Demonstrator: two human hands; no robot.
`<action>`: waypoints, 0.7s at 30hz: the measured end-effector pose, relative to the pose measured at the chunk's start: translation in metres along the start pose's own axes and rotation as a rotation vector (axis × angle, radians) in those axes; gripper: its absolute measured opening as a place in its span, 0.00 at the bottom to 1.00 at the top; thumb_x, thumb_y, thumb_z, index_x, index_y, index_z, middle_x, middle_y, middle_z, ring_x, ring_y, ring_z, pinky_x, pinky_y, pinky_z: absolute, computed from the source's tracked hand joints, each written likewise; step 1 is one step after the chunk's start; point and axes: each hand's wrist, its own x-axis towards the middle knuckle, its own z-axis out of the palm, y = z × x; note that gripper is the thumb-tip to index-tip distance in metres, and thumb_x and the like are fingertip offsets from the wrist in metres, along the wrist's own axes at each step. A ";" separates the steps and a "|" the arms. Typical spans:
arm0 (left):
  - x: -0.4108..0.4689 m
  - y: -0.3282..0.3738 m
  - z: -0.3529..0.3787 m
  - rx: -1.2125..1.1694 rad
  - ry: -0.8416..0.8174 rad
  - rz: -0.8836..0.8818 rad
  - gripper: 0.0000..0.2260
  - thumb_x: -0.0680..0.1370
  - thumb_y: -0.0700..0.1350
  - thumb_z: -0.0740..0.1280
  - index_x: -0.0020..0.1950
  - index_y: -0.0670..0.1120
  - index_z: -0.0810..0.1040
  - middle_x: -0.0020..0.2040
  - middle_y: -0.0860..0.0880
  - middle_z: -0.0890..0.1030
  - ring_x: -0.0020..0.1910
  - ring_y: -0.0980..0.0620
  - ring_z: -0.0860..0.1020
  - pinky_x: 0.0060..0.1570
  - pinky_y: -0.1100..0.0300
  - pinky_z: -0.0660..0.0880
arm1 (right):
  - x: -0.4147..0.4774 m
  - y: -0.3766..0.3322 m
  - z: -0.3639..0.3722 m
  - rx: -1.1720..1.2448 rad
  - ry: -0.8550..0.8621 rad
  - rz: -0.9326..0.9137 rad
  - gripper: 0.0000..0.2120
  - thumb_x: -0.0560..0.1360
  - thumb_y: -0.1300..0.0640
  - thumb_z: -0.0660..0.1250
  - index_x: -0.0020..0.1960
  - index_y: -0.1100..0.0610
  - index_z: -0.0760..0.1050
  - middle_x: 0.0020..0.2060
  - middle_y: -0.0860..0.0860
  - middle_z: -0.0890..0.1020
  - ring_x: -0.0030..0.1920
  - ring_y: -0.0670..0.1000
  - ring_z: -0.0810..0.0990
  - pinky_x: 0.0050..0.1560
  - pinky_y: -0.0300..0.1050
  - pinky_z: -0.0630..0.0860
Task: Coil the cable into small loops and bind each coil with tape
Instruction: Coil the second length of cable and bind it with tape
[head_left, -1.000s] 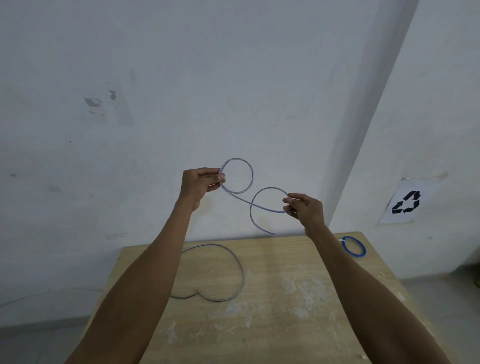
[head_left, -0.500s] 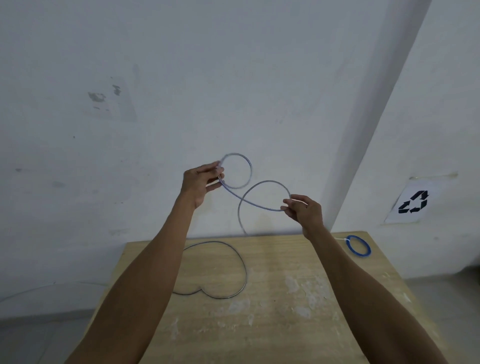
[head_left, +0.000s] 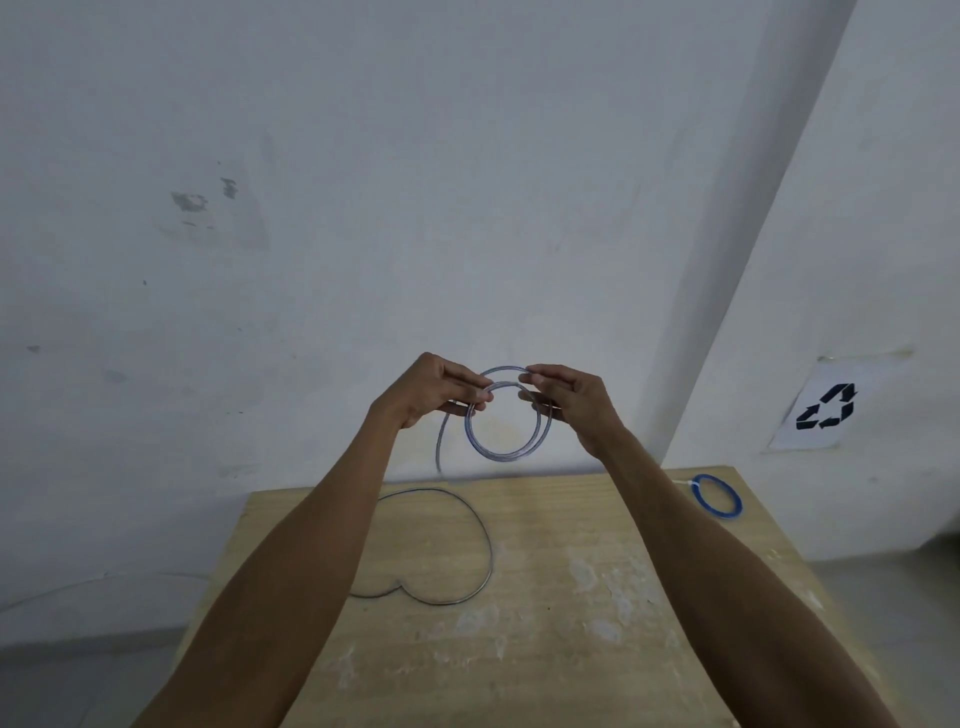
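Fingers (head_left: 475, 387) pinching cable coil (head_left: 506, 456), left hand (head_left: 426, 389), right hand (head_left: 576, 402), above table (head_left: 571, 649)

Thin grey cable (head_left: 506, 453): the sheath looked like smooth plastic with a faint sheen. Small blue cable coil (head_left: 697, 498): plastic, glossy. Pale rectangular wooden bench (head_left: 571, 649): the bare wood was matt, grained and blotched with rough white patches. White painted wall (head_left: 363, 208): matt, scuffed, marked grey. White paper sign with black recycling symbol (head_left: 826, 405): the sheet was matt.
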 end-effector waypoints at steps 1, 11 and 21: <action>0.001 0.000 0.001 0.005 0.004 0.011 0.13 0.74 0.34 0.77 0.58 0.36 0.85 0.50 0.38 0.87 0.48 0.44 0.87 0.52 0.53 0.83 | 0.000 -0.001 0.001 0.003 -0.016 0.007 0.10 0.80 0.62 0.69 0.60 0.63 0.81 0.53 0.57 0.87 0.52 0.58 0.87 0.54 0.46 0.82; 0.004 0.001 0.011 0.104 0.093 0.129 0.09 0.74 0.32 0.76 0.54 0.36 0.86 0.46 0.39 0.87 0.46 0.42 0.87 0.50 0.52 0.84 | -0.001 -0.010 -0.001 -0.074 -0.076 0.003 0.12 0.77 0.61 0.73 0.59 0.64 0.83 0.50 0.60 0.87 0.42 0.54 0.86 0.46 0.42 0.82; 0.008 0.000 0.021 0.220 0.077 0.147 0.08 0.73 0.32 0.76 0.52 0.37 0.87 0.42 0.40 0.88 0.45 0.42 0.87 0.50 0.52 0.84 | 0.004 -0.005 -0.009 0.019 -0.077 0.070 0.11 0.74 0.69 0.73 0.56 0.70 0.82 0.49 0.66 0.85 0.49 0.60 0.86 0.54 0.44 0.83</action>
